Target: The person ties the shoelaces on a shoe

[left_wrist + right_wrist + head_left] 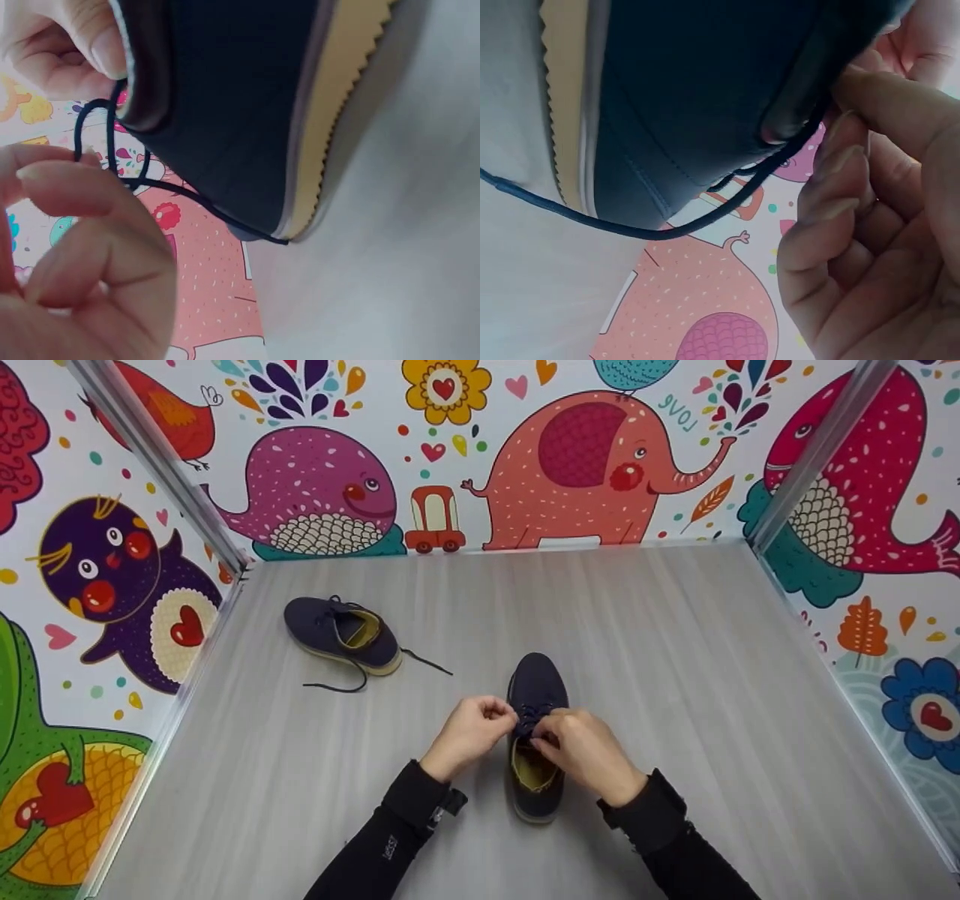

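A dark navy shoe (537, 679) with a tan sole stands on the floor, toe pointing away from me. My left hand (466, 733) is at the left of its lacing and pinches a dark shoelace (176, 187), which bends into a loop by the fingertips in the left wrist view. On the other side, my right hand (591, 751) pinches lace between thumb and forefinger, close over the shoe's tongue. One lace end (682, 231) hangs down past the shoe's side in the right wrist view. The fingers partly hide the lacing from above.
A matching navy shoe (315, 631) lies farther off to the left, its laces loose and trailing on the grey wood-patterned floor (675, 660). Panels with cartoon animals (570, 472) enclose the floor at the back and both sides, joined by metal corner posts (817, 457).
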Motion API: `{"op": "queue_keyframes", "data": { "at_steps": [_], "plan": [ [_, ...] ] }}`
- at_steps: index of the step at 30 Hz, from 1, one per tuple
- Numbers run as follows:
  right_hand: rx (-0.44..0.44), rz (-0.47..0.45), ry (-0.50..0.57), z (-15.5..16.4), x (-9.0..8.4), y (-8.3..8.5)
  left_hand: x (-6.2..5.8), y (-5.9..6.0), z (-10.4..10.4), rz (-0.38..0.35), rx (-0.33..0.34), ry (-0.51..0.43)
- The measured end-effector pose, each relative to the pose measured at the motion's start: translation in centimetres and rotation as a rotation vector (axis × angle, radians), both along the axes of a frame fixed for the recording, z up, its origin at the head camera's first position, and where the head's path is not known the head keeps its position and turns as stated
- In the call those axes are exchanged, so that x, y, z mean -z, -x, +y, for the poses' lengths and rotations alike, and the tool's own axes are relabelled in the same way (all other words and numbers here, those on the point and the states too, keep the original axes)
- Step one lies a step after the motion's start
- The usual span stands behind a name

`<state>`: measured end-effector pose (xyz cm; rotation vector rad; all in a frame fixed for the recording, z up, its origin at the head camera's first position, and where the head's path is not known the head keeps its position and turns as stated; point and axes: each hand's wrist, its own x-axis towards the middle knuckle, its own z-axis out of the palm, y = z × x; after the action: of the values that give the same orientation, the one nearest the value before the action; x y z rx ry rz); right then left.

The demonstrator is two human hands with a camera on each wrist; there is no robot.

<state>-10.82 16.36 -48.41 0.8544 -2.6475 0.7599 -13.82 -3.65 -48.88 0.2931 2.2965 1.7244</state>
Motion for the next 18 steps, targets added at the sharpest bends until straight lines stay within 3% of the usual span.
{"op": "queue_keyframes", "data": {
  "at_steps": [5,13,18],
  "plan": [
    [-0.021,-0.005,0.055,0.6,-0.7,0.1,0.0,0.1,-0.1,0.085,0.01,0.04],
    [-0.076,-0.043,0.106,1.7,-2.1,0.7,0.0,0.0,-0.1,0.14,0.027,0.074],
    [-0.079,-0.14,0.127,1.8,-2.4,2.0,0.0,-0.2,-0.1,0.191,0.016,0.106]
  ]
}}
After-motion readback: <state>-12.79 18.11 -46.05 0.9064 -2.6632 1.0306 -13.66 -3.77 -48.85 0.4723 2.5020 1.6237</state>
